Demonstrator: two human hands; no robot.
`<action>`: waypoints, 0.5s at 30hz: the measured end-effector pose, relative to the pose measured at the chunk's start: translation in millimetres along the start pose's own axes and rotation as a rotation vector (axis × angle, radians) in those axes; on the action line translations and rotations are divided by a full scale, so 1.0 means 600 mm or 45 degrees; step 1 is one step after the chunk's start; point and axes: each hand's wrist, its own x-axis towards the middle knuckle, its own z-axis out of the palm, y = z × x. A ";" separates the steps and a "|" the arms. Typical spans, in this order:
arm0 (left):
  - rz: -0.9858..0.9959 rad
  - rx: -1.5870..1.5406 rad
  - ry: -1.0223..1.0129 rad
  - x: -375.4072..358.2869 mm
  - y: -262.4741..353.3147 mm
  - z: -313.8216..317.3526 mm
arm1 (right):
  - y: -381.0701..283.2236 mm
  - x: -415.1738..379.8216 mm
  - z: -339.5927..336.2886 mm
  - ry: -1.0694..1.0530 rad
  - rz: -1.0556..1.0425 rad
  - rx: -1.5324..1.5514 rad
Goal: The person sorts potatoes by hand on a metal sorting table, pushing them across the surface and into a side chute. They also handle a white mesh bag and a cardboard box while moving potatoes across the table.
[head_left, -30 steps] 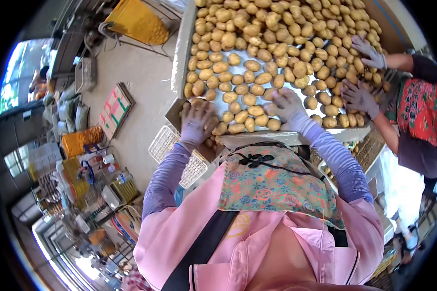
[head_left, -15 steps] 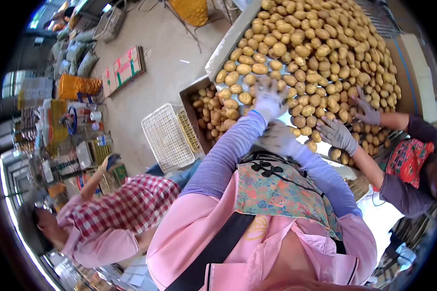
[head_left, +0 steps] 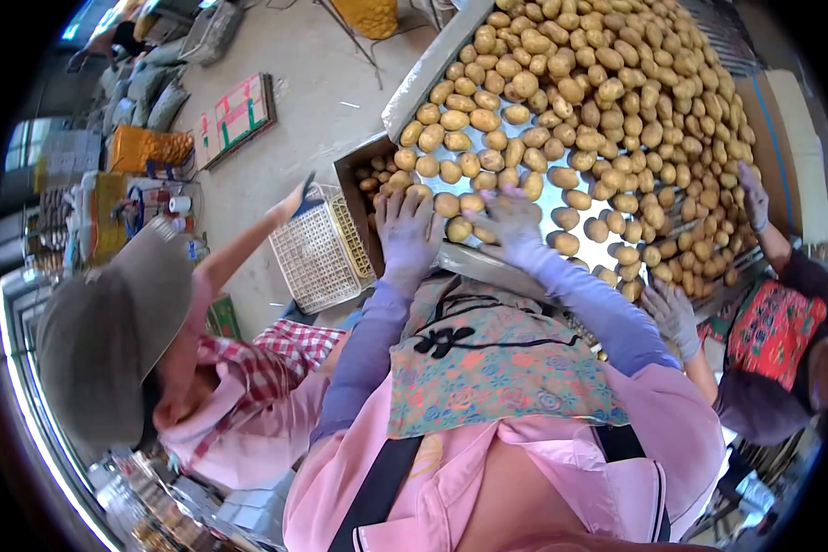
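Gloved left hand [head_left: 408, 235] and right hand [head_left: 515, 230] at the near edge of the desk [head_left: 432, 71], fingers of each spread apart; potatoes [head_left: 570, 90] lie beside and beyond the fingers; a white crate [head_left: 305, 267] stands left of the left fingers.

the potatoes [head_left: 607, 110] have smooth, faintly glossy skins. the bed [head_left: 546, 210] looks like smooth, shiny metal. gloves [head_left: 407, 237]: matt cloth; sleeves [head_left: 603, 308]: finely wrinkled cloth; apron [head_left: 506, 391]: matt cloth. basket [head_left: 311, 269]: plastic. boxes [head_left: 237, 121]: matt cardboard. cap [head_left: 106, 345]: matt cloth.
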 end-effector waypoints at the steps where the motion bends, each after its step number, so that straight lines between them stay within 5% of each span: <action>1: -0.027 0.028 0.017 -0.018 0.013 -0.010 | -0.001 0.030 0.036 0.122 -0.160 -0.014; 4: -0.268 -0.186 -0.236 -0.106 0.055 -0.057 | -0.041 0.108 0.028 0.212 -0.288 -0.038; 7: -0.578 -0.389 -0.318 -0.242 0.118 -0.070 | -0.070 0.171 -0.019 -0.064 -0.324 -0.073; 9: -0.824 -0.427 -0.664 -0.315 0.154 -0.079 | -0.073 0.196 -0.001 -0.061 -0.343 -0.082; 10: -0.882 -0.424 -0.647 -0.334 0.173 -0.093 | -0.082 0.204 -0.003 -0.104 -0.345 -0.112; 12: -1.395 -0.518 -0.603 -0.378 0.204 -0.126 | -0.093 0.211 0.030 -0.037 -0.349 -0.170; 14: -1.232 -0.428 -0.252 -0.507 0.196 -0.085 | -0.082 0.217 0.073 0.212 -0.288 -0.230; 15: -1.538 -0.601 -0.231 -0.513 0.206 -0.107 | -0.081 0.221 0.068 0.153 -0.260 -0.211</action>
